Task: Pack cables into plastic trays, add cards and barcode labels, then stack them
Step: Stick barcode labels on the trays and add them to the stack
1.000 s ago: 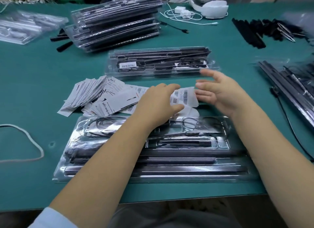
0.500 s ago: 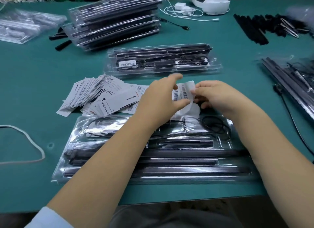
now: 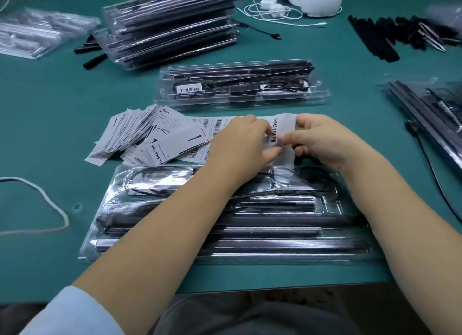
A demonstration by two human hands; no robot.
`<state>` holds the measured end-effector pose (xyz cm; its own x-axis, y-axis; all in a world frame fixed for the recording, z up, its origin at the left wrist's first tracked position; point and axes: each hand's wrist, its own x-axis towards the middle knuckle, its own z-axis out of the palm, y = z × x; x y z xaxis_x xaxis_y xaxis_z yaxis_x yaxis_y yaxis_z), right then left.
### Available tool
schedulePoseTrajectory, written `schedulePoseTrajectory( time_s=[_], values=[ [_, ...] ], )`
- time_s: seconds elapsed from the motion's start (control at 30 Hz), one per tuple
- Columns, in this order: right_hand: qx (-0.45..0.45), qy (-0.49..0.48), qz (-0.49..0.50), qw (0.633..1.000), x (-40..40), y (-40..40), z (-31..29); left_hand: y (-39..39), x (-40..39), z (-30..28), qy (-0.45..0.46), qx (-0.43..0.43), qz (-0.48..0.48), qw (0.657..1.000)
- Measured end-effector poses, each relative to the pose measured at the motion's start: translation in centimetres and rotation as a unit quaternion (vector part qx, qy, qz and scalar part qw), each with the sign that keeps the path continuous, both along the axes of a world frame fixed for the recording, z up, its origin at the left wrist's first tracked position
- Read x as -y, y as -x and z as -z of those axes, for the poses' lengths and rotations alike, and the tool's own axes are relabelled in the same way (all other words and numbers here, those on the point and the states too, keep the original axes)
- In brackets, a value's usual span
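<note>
A clear plastic tray (image 3: 225, 247) holding black bars and coiled cables lies at the table's near edge. Just beyond it, my left hand (image 3: 240, 144) and my right hand (image 3: 322, 139) both pinch a white barcode label strip (image 3: 280, 129) between them, lifted slightly above the tray's far rim. A fan of white cards (image 3: 140, 132) lies left of my hands. A second filled tray (image 3: 240, 84), with a barcode label on its left part, sits behind. A tall stack of trays (image 3: 170, 24) stands at the back.
Clear bags (image 3: 37, 32) lie at the far left and a white cord loop (image 3: 42, 204) at the near left. Black bars (image 3: 390, 34) and bagged parts (image 3: 430, 109) fill the right side. A white charger cable (image 3: 272, 9) lies at the back.
My right hand came in from open to pinching the label strip. Both hands lifted the strip off the table, and it now curls up between them.
</note>
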<state>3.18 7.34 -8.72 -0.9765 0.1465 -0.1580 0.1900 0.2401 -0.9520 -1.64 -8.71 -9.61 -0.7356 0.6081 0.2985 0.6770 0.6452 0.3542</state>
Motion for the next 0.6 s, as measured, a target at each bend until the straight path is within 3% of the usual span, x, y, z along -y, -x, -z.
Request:
schedulePoseTrajectory(
  time_s=[0.13, 0.4, 0.6],
  values=[
    [-0.002, 0.052, 0.004, 0.999, -0.03, 0.06, 0.14, -0.14, -0.25, -0.02, 0.025, -0.018, -0.012, 0.999],
    [-0.011, 0.023, 0.014, 1.0, 0.1, 0.07, 0.23, -0.65, -0.36, 0.0, 0.013, -0.031, -0.046, 0.998],
    [-0.015, -0.073, -0.01, 0.997, 0.38, -0.05, 0.5, -0.39, -0.41, 0.05, 0.02, -0.018, -0.032, 0.999]
  ],
)
